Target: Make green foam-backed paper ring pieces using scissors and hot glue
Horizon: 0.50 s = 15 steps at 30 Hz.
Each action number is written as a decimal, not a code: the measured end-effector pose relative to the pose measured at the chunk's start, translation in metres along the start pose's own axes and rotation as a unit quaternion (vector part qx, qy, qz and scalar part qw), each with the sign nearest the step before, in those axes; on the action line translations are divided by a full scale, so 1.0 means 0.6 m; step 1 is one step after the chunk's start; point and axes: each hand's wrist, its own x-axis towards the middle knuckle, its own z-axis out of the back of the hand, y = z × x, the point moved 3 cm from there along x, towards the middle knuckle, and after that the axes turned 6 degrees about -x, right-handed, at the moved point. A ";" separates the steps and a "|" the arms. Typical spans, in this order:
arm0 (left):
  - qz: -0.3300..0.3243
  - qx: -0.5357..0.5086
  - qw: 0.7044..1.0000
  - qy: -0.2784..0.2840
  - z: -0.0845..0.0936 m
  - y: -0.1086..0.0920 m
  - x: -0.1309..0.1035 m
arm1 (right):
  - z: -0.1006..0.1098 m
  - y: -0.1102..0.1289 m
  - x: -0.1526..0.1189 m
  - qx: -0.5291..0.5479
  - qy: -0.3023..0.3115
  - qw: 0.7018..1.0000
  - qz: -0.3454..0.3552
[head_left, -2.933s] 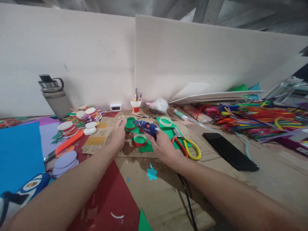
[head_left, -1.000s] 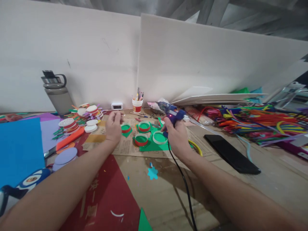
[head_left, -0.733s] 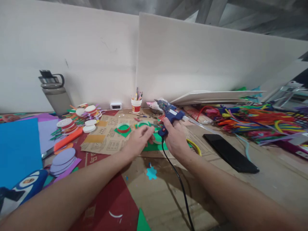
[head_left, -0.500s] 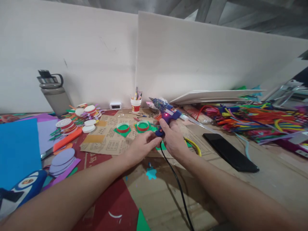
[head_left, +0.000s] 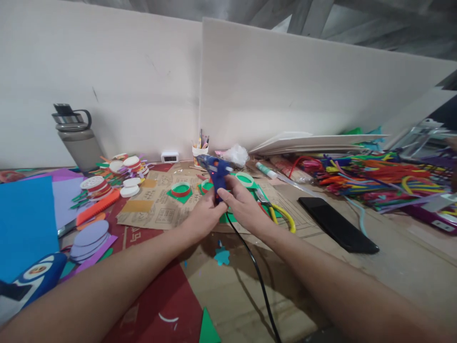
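Observation:
A blue hot glue gun [head_left: 219, 172] is held up over the table in both hands, its nozzle pointing away to the upper left. A small red light glows on its side. My left hand [head_left: 204, 213] is closed at the bottom of the handle, where the black cord [head_left: 257, 271] leaves. From the right, my right hand [head_left: 246, 206] wraps the handle, thumb across it. Just beyond are red-rimmed rings on green pieces; one ring [head_left: 181, 189] shows fully, another is partly behind the gun. Yellow-handled scissors [head_left: 284, 216] lie beside my right hand.
A black phone [head_left: 337, 224] and colourful pipe cleaners [head_left: 382, 174] lie to the right. On the left are an orange cutter [head_left: 98, 208], purple discs [head_left: 91, 238], blue sheet [head_left: 26, 224] and water bottle [head_left: 78, 138]. A pen cup [head_left: 195, 151] stands near the white board.
The glue gun has moved left and turned in my hands. My right hand has shifted left with it, uncovering the scissors, a pale green ring and a glue stick tube.

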 end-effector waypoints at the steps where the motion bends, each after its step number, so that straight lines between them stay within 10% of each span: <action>1: -0.013 0.025 1.000 -0.004 0.003 -0.001 0.001 | -0.001 0.000 0.001 0.004 0.010 1.000 0.007; 8: -0.053 0.181 0.980 -0.067 0.048 -0.019 0.031 | 0.002 -0.012 -0.001 -0.114 0.010 0.993 -0.008; 15: -0.076 0.272 0.942 -0.181 0.130 0.014 0.054 | -0.019 -0.012 -0.030 -0.374 0.166 0.909 0.086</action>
